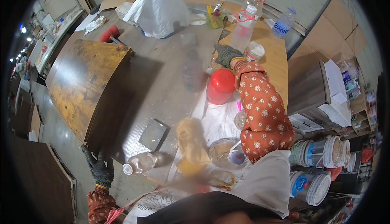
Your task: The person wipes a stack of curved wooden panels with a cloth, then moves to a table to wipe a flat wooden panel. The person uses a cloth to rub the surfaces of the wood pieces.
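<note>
Head view – right grip (pixel 226 55) (gloved) touches clear bottle (pixel 243 33)

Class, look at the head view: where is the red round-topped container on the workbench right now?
In the head view the red container stands right of the workbench's centre, just left of the person's flower-patterned right sleeve and below the gloved right hand near a tall clear bottle.

dusty wooden workbench (pixel 162 90), grey concrete floor (pixel 61 138)
</note>
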A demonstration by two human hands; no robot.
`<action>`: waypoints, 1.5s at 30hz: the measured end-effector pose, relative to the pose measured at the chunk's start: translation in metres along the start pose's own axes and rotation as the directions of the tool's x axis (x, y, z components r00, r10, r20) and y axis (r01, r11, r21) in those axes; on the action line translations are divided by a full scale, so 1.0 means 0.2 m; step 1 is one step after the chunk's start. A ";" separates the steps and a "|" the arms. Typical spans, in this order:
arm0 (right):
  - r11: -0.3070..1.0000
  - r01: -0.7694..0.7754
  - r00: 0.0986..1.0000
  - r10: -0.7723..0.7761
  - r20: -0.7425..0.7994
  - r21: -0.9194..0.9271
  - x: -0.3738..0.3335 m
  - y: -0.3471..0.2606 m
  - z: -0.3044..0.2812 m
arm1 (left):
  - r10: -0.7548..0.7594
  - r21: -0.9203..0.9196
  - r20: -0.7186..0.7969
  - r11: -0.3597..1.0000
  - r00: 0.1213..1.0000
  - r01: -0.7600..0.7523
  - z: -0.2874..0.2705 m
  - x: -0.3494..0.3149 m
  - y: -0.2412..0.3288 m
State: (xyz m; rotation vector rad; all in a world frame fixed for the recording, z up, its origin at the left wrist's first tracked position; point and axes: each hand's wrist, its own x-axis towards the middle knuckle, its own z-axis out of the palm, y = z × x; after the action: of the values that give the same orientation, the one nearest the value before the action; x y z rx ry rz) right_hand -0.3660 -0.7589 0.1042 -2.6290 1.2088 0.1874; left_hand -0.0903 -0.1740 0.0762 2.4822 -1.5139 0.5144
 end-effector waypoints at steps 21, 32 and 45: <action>0.989 0.123 0.761 -0.148 -0.631 -0.083 -0.99 -0.10 -0.57 | 0.074 -0.322 -0.232 0.935 0.970 -0.148 0.26 0.20 0.23; 0.772 -0.194 0.203 0.635 -0.745 0.605 -2.49 -0.57 0.13 | 0.330 -0.543 -0.216 0.742 0.919 -0.394 0.44 0.21 0.49; 0.656 -0.211 0.178 0.755 -0.631 0.725 -2.80 -1.25 0.55 | 0.496 -0.692 -0.139 0.570 0.857 -0.443 0.48 0.13 0.44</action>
State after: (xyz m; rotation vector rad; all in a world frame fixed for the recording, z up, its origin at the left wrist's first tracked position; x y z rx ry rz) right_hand -0.5409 -0.1626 0.1612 -1.5750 2.0599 -1.5392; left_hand -0.1395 -0.2685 -0.0049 1.5006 -1.9360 -0.1168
